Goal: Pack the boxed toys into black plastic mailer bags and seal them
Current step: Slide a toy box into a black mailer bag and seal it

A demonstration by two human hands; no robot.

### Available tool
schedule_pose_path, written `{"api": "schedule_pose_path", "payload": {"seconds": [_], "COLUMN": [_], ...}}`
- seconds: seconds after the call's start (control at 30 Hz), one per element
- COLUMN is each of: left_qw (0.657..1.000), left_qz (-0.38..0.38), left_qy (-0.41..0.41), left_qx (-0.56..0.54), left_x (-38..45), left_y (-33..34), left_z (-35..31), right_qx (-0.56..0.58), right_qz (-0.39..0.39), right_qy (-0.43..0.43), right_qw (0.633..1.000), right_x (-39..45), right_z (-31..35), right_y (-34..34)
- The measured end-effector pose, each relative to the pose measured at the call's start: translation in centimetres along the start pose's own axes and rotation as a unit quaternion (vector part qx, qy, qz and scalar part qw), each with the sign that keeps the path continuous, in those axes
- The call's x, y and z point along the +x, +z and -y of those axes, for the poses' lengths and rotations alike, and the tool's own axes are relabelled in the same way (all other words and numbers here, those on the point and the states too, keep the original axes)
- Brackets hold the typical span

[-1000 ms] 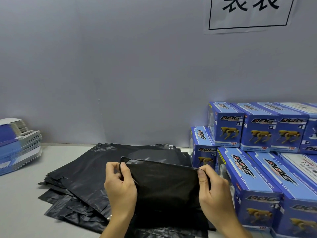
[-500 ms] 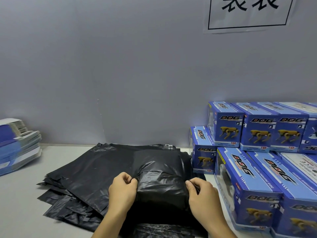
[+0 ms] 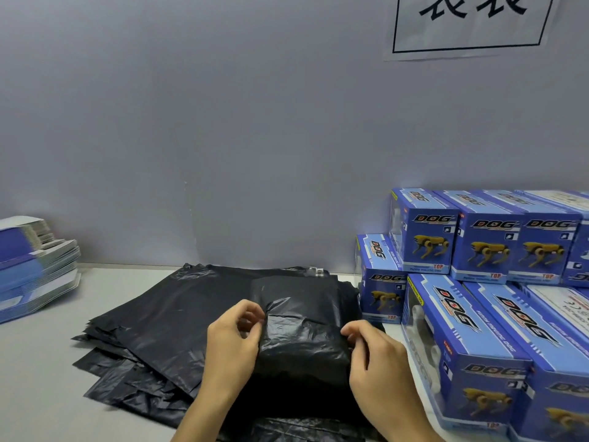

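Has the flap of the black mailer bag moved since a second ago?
Yes. The black plastic mailer bag's flap has folded down and away, toward the grey wall; the left hand and right hand dropped with it.

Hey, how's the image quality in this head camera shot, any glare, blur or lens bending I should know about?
Head view: soft, even light. Faint sheen on the wrinkled black mailer bag between the left hand and right hand, so its folds read. A pale glow on the wall above the blue toy boxes. Wide-angle bending tilts the boxes at the right edge. Small print on the boxes is soft.
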State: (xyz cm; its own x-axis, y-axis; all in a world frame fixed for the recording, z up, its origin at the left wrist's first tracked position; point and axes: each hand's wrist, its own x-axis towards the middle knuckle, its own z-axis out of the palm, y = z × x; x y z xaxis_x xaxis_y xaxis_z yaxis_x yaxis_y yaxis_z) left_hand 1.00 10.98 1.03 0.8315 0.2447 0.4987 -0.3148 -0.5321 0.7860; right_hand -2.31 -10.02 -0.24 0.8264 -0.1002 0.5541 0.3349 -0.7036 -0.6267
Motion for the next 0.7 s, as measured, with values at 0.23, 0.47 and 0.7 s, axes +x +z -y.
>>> {"api": "schedule_pose_path", "payload": {"seconds": [0.23, 0.47, 0.7], "left_qw": [0.988, 0.964, 0.977], "left_qz": [0.081, 0.113, 0.001], "left_qy": [-0.129, -0.213, -0.135], "left_qx": [-0.036, -0.109, -0.163], "left_x": [-0.2, -0.3, -1.3], "left_y": [0.6, 1.7, 2.4], "left_z": [-0.3, -0.4, -1.4], "right_qx": [0.083, 0.184, 0.243], "right_qz": [0.051, 0.120, 0.045], "right_qy": [0.130, 0.215, 0.196], "right_qw": [0.987, 0.952, 0.949], "right_x": [-0.4, -0.7, -0.7], "right_z": [0.7, 1.5, 2.4], "right_y": [0.8, 1.5, 1.0]}}
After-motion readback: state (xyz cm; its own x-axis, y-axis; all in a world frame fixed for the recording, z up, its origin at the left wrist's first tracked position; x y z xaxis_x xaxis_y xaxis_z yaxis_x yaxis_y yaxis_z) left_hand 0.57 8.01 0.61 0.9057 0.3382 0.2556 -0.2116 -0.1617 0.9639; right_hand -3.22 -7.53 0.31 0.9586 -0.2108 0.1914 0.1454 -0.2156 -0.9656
